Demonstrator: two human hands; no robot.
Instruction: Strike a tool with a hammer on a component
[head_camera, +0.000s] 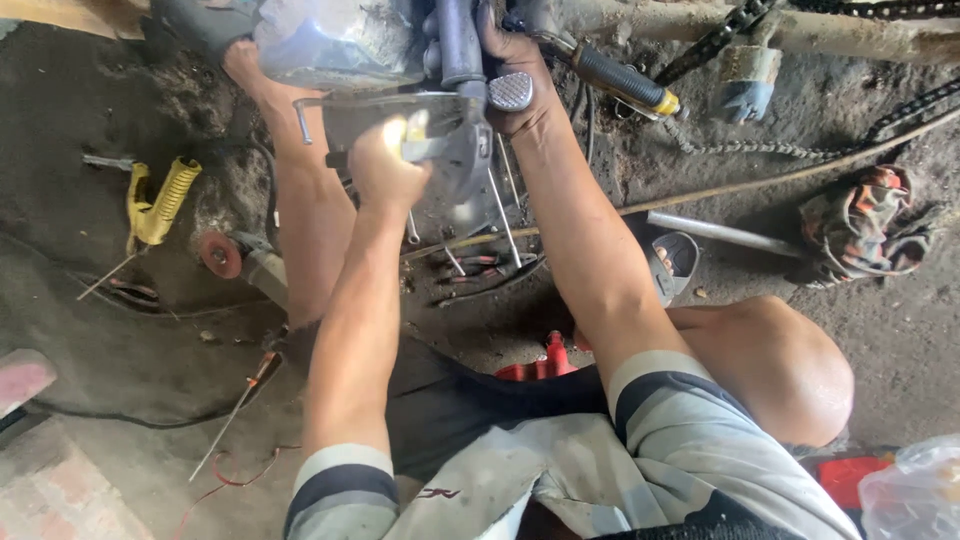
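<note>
A clear crinkled plastic bag (915, 490) lies nearest, at the lower right. Farther up, the left hand (385, 165) is closed around a grey metal tool (445, 150). Beyond, the right hand (510, 70) clasps a dark upright metal bar (458, 40), its long axis running away from the camera.

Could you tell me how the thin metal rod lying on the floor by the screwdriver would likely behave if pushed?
The thin metal rod looks round and slim, so it would probably roll or skid on the gritty floor. Being long and thin, it likely feels light and may flex slightly.
</note>
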